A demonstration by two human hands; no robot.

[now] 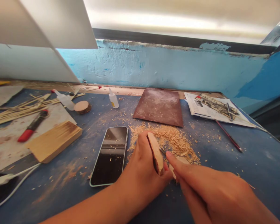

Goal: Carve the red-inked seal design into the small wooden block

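Observation:
My left hand [141, 165] is wrapped round a small piece of wood [155, 151], pale on its cut face with a strip of dark bark along one side. The fingers of my right hand [207, 183] are closed on a slim metal blade [162, 151], whose tip meets the wood's pale face. Most of that blade's handle, if it has one, is hidden in the hand. Under both hands lie a heap of curly wood shavings [177, 140] and another pale flat piece, partly covered by my right hand. A smartphone [110, 155] rests just left of my left hand.
Brown sandpaper [159, 107] lies behind the shavings. To the left are a wooden block [54, 141], a red-and-black cutter [33, 126], thin sticks, a round wood slice [82, 107] and glue bottles [113, 99]. A pencil [228, 136] and papers with burnt-looking sticks lie right.

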